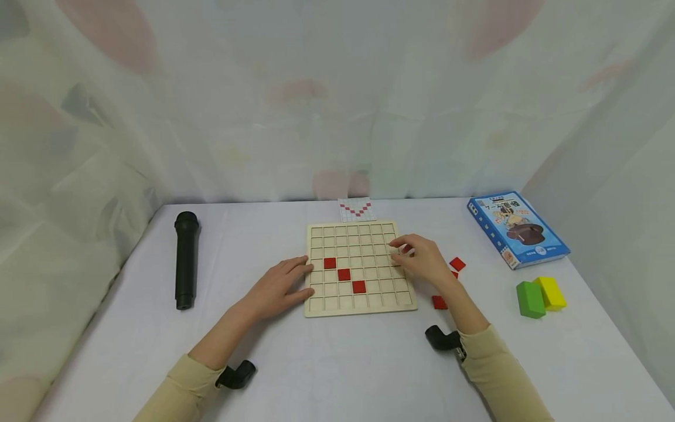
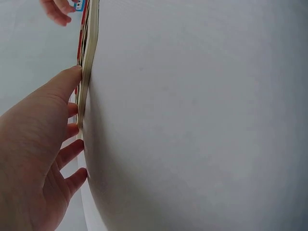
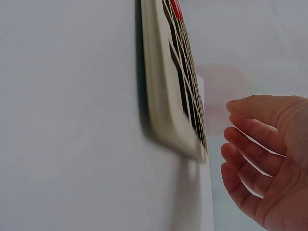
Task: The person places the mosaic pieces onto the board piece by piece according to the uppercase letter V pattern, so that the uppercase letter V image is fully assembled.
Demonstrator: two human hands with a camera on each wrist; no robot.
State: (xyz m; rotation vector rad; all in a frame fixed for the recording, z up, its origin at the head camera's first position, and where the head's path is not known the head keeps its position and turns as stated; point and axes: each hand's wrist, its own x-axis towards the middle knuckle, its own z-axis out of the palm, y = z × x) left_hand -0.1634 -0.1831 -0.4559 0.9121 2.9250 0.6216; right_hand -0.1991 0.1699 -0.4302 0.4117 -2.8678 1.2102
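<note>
Since the left hand (image 1: 279, 285) lay against the left edge of the wooden grid board (image 1: 364, 262), fingers spread and gripping nothing, I'd guess it was there to stop the thing sliding. The right hand (image 1: 420, 257) hung over the board's right columns, half open, and I couldn't see anything between its fingers. Board sat between both hands, three red tiles (image 1: 344, 274) slotted in a diagonal. The little pattern card (image 1: 357, 210) was just behind it, probably so it was easy to glance at. Loose red tiles (image 1: 457, 264) were by the right forearm (image 1: 464, 303), handy for that side I reckon.
</note>
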